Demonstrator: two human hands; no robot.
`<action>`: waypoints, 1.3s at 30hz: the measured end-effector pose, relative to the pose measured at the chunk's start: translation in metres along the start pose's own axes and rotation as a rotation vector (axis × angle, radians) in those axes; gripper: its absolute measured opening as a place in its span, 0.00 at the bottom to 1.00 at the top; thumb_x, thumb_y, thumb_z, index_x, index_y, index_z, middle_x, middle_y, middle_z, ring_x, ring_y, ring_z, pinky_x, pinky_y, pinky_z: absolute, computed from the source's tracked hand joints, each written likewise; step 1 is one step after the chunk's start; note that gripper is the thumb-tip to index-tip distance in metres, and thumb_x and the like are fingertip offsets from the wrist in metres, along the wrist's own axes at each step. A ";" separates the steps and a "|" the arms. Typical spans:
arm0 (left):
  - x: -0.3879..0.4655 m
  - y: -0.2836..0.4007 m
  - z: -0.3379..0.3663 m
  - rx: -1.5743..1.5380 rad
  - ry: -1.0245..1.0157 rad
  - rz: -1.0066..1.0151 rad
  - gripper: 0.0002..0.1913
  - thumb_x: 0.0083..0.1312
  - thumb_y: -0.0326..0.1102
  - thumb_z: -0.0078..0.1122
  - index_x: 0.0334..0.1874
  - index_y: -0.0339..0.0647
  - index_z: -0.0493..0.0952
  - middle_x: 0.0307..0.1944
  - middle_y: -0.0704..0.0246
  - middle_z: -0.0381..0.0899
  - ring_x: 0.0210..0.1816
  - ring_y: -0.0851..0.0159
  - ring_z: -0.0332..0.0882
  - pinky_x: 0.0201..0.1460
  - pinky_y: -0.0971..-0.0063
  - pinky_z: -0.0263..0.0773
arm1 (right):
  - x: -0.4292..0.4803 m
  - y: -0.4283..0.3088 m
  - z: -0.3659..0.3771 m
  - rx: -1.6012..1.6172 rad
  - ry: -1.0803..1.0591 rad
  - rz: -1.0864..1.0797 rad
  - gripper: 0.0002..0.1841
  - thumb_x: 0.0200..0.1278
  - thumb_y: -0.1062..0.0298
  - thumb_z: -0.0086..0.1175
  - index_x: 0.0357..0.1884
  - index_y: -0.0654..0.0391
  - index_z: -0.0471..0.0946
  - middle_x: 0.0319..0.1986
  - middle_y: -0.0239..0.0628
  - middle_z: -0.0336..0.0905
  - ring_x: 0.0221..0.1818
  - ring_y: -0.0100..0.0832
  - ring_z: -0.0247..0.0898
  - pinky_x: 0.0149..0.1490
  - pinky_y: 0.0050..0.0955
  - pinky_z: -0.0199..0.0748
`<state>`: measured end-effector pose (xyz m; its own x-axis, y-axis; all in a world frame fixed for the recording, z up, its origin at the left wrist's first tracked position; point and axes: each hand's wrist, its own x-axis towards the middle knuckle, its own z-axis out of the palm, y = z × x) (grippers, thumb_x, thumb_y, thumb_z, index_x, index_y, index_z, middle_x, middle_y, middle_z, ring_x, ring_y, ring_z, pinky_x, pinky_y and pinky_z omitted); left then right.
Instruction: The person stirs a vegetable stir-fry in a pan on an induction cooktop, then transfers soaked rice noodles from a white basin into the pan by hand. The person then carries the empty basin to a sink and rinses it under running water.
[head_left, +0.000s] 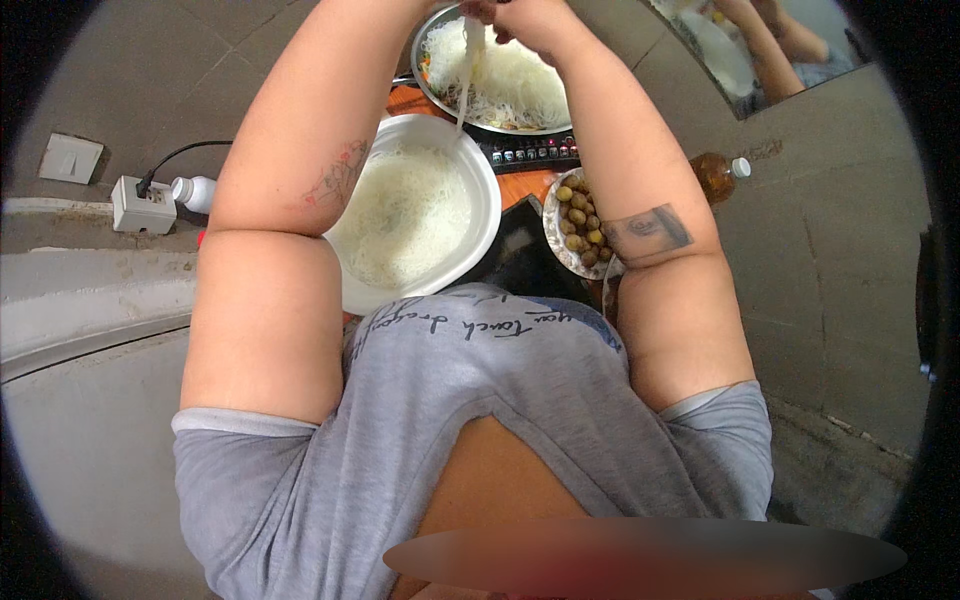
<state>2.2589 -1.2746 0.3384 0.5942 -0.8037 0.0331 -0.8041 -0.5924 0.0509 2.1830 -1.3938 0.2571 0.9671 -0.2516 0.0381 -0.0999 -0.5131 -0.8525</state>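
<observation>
High in the view, my right hand (534, 28) has its fingers closed around a bundle of wet thin white noodles (470, 64). The bundle hangs down to the rim of a white plastic basin (491, 210). Cloudy liquid and more noodles (409, 217) fill that basin. Just behind the hanging bundle is a metal pan (417, 56), with a mound of noodles (525, 79) over chopped vegetables (425, 71). My left hand is cut off by the top edge beside my right one; only its wrist side shows, and its fingers cannot be made out.
The pan rests on an induction cooker (525, 154) with lit buttons. A plate (551, 232) of small round brownish fruits (577, 217) sits partly under my right forearm. Nearby are a bottle of amber liquid (712, 178), a white bottle (196, 193) and a plugged-in power socket (142, 206).
</observation>
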 end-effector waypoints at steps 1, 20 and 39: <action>0.003 0.002 -0.010 0.056 0.031 0.002 0.14 0.54 0.40 0.68 0.38 0.39 0.88 0.36 0.50 0.86 0.40 0.47 0.85 0.44 0.57 0.78 | 0.004 -0.004 -0.003 0.105 0.017 -0.060 0.09 0.64 0.63 0.61 0.40 0.55 0.85 0.26 0.32 0.82 0.26 0.25 0.72 0.33 0.29 0.72; 0.042 -0.024 0.064 -0.045 0.047 0.072 0.14 0.58 0.38 0.65 0.44 0.41 0.87 0.42 0.53 0.86 0.45 0.49 0.84 0.51 0.59 0.76 | 0.054 0.043 -0.038 -0.752 -0.054 0.025 0.15 0.58 0.53 0.62 0.32 0.56 0.87 0.30 0.47 0.85 0.33 0.39 0.81 0.41 0.38 0.76; -0.172 -0.123 0.298 -0.335 -0.219 0.075 0.23 0.74 0.46 0.53 0.66 0.44 0.75 0.64 0.57 0.76 0.64 0.49 0.73 0.68 0.60 0.67 | -0.056 0.118 0.186 -0.667 -0.446 -0.412 0.32 0.58 0.42 0.63 0.59 0.54 0.78 0.56 0.54 0.78 0.58 0.52 0.75 0.63 0.45 0.72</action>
<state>2.2491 -1.0803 0.0293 0.4869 -0.8583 -0.1621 -0.7720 -0.5097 0.3799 2.1606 -1.2881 0.0575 0.9434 0.3278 -0.0503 0.2939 -0.8967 -0.3309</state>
